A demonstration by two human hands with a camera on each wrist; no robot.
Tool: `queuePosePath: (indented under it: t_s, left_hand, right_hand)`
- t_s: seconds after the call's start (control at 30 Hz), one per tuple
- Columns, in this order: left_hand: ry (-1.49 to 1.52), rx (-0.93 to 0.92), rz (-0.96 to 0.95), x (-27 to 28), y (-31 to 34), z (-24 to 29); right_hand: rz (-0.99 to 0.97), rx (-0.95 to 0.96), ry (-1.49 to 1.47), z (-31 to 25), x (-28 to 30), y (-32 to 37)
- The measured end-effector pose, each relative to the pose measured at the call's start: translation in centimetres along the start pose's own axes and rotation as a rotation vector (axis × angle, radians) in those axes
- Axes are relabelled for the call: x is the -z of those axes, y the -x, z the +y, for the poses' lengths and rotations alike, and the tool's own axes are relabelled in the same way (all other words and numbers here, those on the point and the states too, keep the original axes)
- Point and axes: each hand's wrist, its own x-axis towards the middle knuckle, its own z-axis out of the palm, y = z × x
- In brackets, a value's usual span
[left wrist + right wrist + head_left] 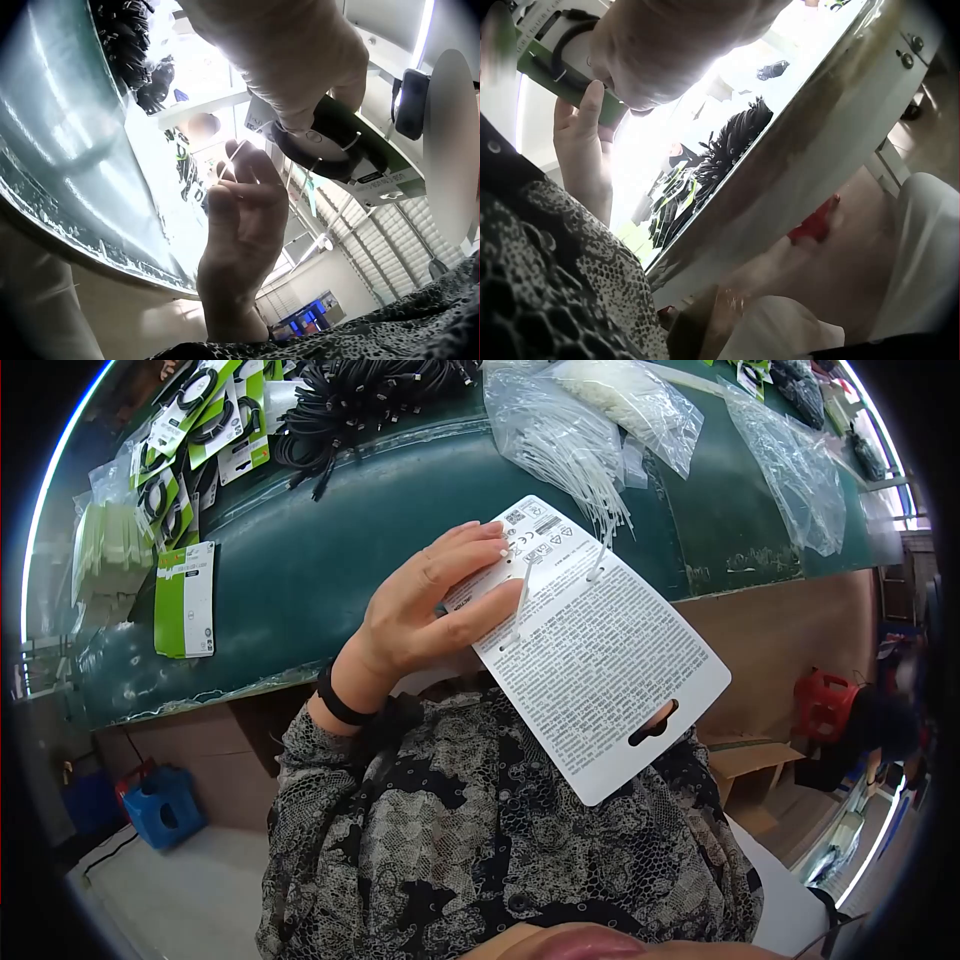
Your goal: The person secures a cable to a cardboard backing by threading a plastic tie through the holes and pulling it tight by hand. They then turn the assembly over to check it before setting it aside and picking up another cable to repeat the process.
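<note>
A white printed card (610, 660) is tilted over the lap, text side up in the head view, with white ties (598, 560) through its holes. My left hand (430, 595) grips the card's upper left edge, thumb beside one tie. A coiled black cable (315, 146) lies against the card's other face in the left wrist view. There my right hand (247, 232) appears to pinch a thin white tie (238, 150) between thumb and fingers. The card hides most of that hand in the head view; skin shows through its hanging slot.
On the green table (370, 550) are a bundle of black cables (350, 410), carded cables (205, 425), a green-and-white card (185, 600) and bags of white ties (560, 435). A cardboard box (750, 765) and a red container (825, 705) stand below, right.
</note>
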Motion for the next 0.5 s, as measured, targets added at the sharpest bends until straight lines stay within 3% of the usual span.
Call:
queuePosePath:
  t_s: [0.2, 0.3, 0.5]
  left_hand:
    - [-0.011, -0.009, -0.053, 0.4, -0.3, 0.2]
    - [-0.050, -0.015, -0.002, 0.0, 0.2, 0.1]
    - [-0.063, 0.004, -0.007, 0.0, 0.3, 0.4]
  right_hand:
    - [-0.044, 0.002, -0.118, 0.1, 0.2, 0.0]
    - [-0.155, 0.089, 0.505, 0.6, 2.6, -1.8]
    - [-0.268, 0.211, 0.482, 1.4, -2.3, -2.3]
